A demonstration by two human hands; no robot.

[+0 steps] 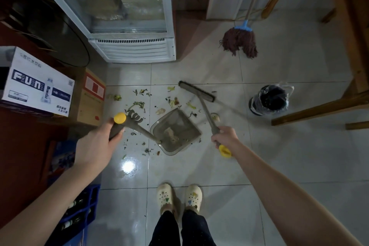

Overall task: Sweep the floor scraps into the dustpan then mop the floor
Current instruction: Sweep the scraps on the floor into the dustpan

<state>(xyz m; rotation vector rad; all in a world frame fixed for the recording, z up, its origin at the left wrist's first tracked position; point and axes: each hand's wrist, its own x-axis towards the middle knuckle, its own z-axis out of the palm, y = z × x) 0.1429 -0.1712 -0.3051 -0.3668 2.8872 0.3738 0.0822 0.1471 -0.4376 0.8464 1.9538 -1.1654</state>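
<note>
a: forearms (279,185) reach in from the near corners. what are the fingers doing?

b: left hand (97,142) has its fingers curled round the dark grip of the dustpan handle (139,131), with the yellow cap showing past them. right hand (226,137) is wrapped round the broom handle (207,114), just beside its yellow end.

a: and the dustpan?

b: dustpan (173,118) sits on the tiles (219,166) between the two hands, lip facing far and right. broom head (196,90) lies just beyond that lip. its long axis runs far-left to near-right, roughly parallel to the lip.

a: the scraps?

b: some scraps (172,102) lie between head and lip. i'd judge a pull toward near-left takes them in. more lie left of the pan, behind its back, so the pan would likely need turning.

a: anything in the way?

b: bin (269,100) stands to the right, well apart. mop (240,43) leans far right, untouched.
</note>
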